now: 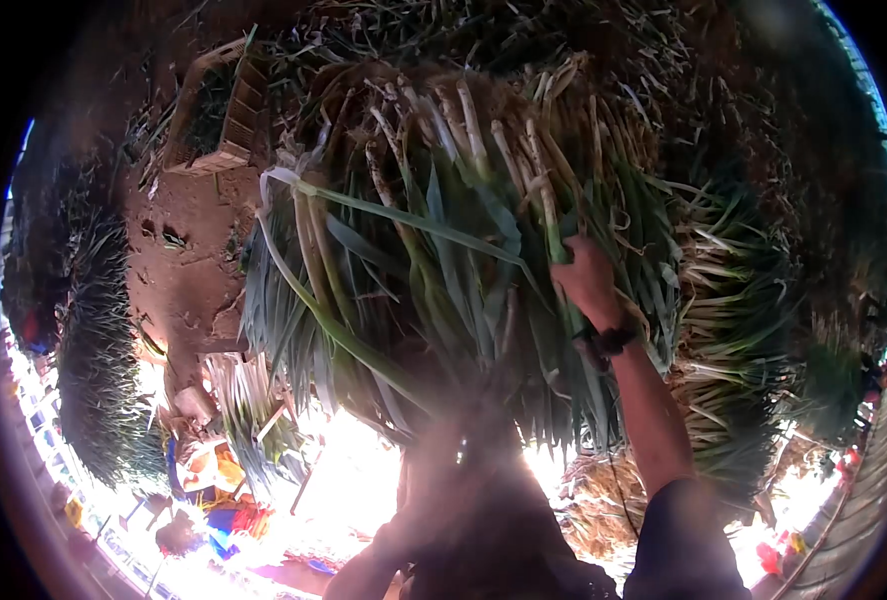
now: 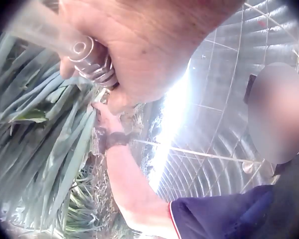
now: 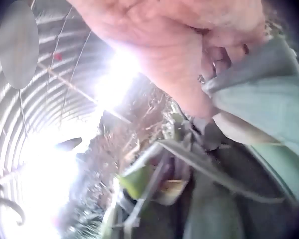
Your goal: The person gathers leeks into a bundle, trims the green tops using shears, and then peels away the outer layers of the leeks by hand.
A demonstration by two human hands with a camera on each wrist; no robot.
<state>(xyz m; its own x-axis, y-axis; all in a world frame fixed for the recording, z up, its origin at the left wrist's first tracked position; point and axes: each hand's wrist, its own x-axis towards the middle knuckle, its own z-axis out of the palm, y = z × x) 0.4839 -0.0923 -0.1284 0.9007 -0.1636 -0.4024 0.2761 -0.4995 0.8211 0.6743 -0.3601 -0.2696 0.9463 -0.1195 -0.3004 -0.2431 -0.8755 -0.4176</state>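
1. Wristband (image 1: 616,341): dark, circling the right wrist just behind the bare right hand (image 1: 589,278).
2. Module (image 2: 99,141): small, dark and blocky, beside the wristband.
3. Sleeve (image 2: 219,209): navy, short, ending well up the arm from the wristband.
4. Trim (image 2: 174,221): thin white and red lines along the sleeve edge nearest the wristband.

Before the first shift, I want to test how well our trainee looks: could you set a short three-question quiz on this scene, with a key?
1. In the head view, where is the crate relative to the central green onion pile?
a) lower right
b) upper left
c) upper right
2. True or false: the right hand holds nothing.
3. Fill in: that hand's wrist wears a dark ___.

Key: 1. b. 2. False; it grips a green onion stalk. 3. band.
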